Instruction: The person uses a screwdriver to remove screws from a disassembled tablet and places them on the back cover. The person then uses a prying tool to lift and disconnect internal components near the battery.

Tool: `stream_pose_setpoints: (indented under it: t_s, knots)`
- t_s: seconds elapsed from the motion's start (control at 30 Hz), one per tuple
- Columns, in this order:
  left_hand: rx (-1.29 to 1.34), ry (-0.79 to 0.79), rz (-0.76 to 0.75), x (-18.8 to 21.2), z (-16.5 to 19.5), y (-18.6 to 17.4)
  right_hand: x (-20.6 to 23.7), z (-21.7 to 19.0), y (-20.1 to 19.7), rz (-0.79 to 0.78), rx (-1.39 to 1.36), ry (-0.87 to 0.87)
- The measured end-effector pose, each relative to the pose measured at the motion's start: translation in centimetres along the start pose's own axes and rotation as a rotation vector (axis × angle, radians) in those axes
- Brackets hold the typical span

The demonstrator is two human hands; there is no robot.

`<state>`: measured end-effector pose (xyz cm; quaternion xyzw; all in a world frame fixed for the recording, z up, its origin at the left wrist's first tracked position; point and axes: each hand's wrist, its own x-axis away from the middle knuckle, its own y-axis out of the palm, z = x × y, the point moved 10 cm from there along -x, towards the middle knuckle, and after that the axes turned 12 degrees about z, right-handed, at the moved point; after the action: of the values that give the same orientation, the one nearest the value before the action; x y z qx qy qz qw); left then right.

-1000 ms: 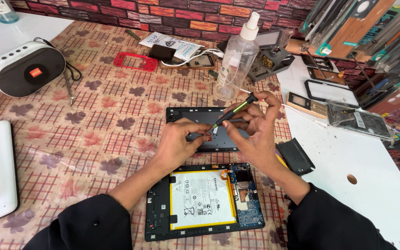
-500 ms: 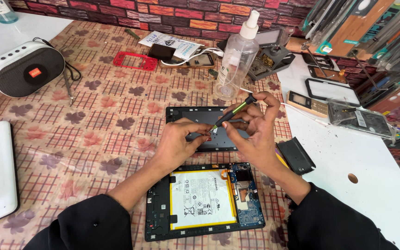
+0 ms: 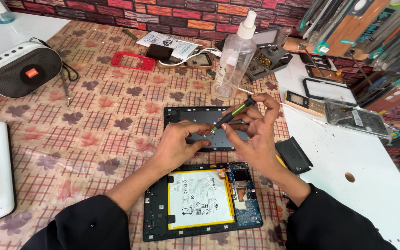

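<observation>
My right hand (image 3: pixel 255 134) grips a slim green-and-black screwdriver (image 3: pixel 231 115), held slanted with its tip pointing down to the left. My left hand (image 3: pixel 181 143) has its fingers pinched together right at the screwdriver's tip; whether something tiny sits between them I cannot tell. Both hands hover over a dark tablet back cover (image 3: pixel 195 125) lying flat on the patterned tablecloth. Nearer to me lies an opened tablet (image 3: pixel 200 203) with its white battery and blue circuit board showing.
A clear spray bottle (image 3: pixel 234 58) stands just beyond the cover. A white-and-black speaker (image 3: pixel 21 69) sits at far left, a red phone frame (image 3: pixel 133 61) at the back, a black rectangular part (image 3: pixel 293 155) by my right wrist, phone parts on the white board (image 3: pixel 362 185) at right.
Both hands have stayed over the back cover; the screwdriver has shifted only slightly while my left fingers remain pinched at its tip.
</observation>
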<state>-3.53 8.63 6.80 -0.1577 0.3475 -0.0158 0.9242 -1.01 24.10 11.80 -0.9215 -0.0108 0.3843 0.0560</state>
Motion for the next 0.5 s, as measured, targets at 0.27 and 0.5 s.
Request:
stream_pose_setpoints:
  t_s: [0.27, 0.5]
  knots:
    - [-0.047, 0.115, -0.163, 0.7, 2.0, 1.8, 3.2, -3.5, -3.9, -0.006, 0.138, 0.019]
    - [-0.079, 0.224, -0.439, 3.5, 4.3, 4.9, 9.5, -4.5, -5.2, -0.106, 0.178, 0.114]
